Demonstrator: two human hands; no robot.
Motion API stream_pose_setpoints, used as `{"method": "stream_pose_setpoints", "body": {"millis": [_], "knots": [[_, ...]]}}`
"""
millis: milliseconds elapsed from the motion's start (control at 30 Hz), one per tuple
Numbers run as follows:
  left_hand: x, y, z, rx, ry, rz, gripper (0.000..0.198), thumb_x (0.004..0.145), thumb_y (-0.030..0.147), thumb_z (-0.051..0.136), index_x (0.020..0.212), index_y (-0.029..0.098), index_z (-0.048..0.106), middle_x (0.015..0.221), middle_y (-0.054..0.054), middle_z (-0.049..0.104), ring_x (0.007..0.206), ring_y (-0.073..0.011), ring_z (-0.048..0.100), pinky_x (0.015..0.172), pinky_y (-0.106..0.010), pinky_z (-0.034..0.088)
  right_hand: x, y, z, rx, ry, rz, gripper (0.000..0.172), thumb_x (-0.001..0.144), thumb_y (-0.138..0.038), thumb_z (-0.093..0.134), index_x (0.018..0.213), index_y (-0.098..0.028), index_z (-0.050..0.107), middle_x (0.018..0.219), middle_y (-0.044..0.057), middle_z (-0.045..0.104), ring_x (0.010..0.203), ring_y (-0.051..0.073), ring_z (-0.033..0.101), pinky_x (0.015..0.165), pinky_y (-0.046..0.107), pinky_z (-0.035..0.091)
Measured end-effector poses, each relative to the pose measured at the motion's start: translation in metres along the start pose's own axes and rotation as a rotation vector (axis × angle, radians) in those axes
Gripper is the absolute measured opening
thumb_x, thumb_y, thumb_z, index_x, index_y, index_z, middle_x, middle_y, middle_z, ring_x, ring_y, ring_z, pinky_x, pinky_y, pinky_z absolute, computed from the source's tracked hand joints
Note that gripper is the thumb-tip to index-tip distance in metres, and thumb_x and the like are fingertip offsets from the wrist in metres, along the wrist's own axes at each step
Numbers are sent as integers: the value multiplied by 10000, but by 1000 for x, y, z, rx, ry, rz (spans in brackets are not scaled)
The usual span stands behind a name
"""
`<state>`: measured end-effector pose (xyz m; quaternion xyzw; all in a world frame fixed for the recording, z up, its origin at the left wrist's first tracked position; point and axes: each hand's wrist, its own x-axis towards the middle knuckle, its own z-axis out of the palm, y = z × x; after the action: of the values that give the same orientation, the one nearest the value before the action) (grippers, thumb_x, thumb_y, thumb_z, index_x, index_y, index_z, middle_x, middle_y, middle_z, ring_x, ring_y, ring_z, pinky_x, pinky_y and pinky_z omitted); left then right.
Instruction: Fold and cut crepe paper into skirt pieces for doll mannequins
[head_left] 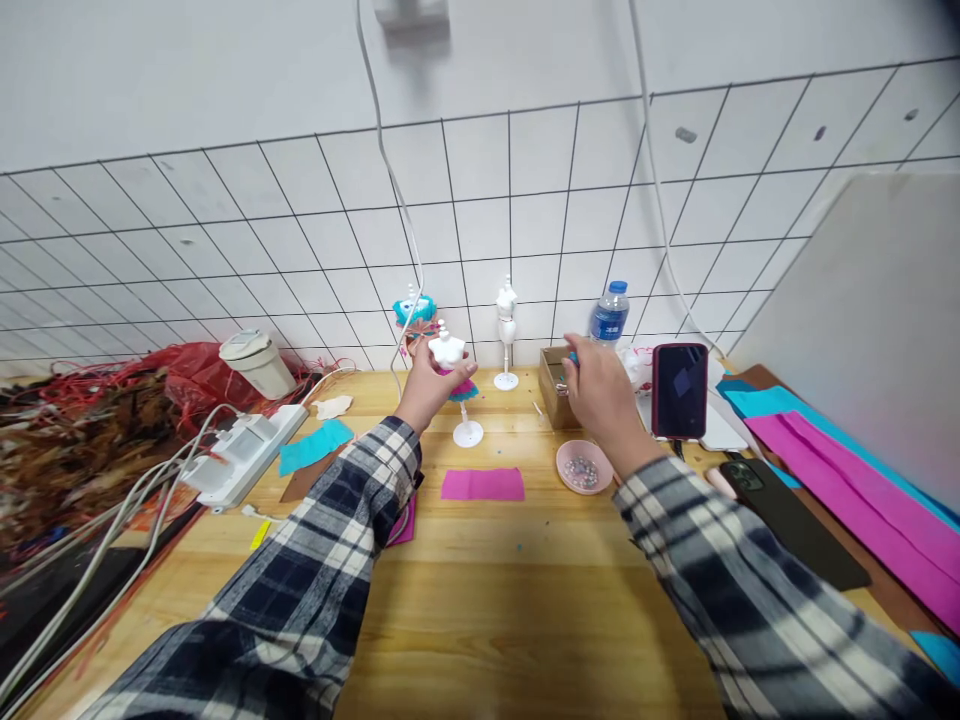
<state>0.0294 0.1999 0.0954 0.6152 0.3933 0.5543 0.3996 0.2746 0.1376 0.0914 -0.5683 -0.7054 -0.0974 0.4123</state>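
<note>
My left hand (425, 385) is closed round the body of a small white mannequin (448, 352) with a pink and teal skirt, standing on its round base (468, 434). My right hand (598, 392) hovers over a small cardboard box (553, 385), fingers pinched on something small I cannot make out, with a bit of teal showing. A pink bowl of beads (583, 467) sits just below that hand. A pink felt rectangle (482, 485) lies on the wooden table (487, 590) between my arms.
A bare white mannequin (507, 330) and a teal-dressed one (415, 312) stand by the tiled wall. A water bottle (608, 314), an upright phone (679, 390), another phone (787, 520) and pink and teal sheets (847, 470) lie right. A power strip (240, 450), cables and red scraps are left.
</note>
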Motion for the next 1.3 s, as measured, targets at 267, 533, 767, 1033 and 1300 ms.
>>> {"method": "stream_pose_setpoints", "body": {"millis": [267, 533, 767, 1033, 1300], "knots": [[2, 20, -24, 49, -84, -98, 794, 630, 236, 781, 1303, 159, 365, 1155, -148, 627, 1085, -246, 606, 925, -437, 487, -57, -27, 29, 29, 20, -110, 379, 909, -219, 403, 1270, -188, 514, 1291, 122, 535, 1229, 271, 422, 1022, 462, 310], [-122, 40, -85, 885, -142, -62, 315, 756, 404, 651, 1001, 209, 615, 1008, -75, 655, 941, -256, 618, 837, -415, 496, -151, -76, 47, 197, -589, -333, 376, 906, -274, 476, 1278, -240, 517, 1280, 63, 584, 1120, 247, 496, 966, 419, 331], [-206, -35, -133, 976, -362, -104, 177, 809, 376, 599, 894, 230, 653, 1108, -94, 632, 1045, -270, 577, 911, -400, 455, -132, -93, 70, 66, -578, -156, 277, 926, -282, 456, 1157, -187, 577, 1238, 105, 591, 1127, 260, 478, 986, 441, 311], [-214, -44, -151, 748, 69, -247, 224, 885, 408, 455, 916, 213, 561, 809, -13, 659, 767, -189, 634, 719, -292, 501, -124, -165, 109, 165, -746, -414, 329, 850, -396, 582, 1109, -193, 569, 1112, 81, 620, 1033, 231, 501, 851, 366, 371], [-200, -62, -190, 1063, 110, -134, 259, 874, 404, 470, 912, 195, 616, 898, -76, 688, 866, -252, 624, 785, -350, 453, -126, -162, 98, 239, -609, -360, 232, 954, -229, 408, 910, -182, 631, 913, 77, 675, 869, 200, 576, 805, 339, 409]]}}
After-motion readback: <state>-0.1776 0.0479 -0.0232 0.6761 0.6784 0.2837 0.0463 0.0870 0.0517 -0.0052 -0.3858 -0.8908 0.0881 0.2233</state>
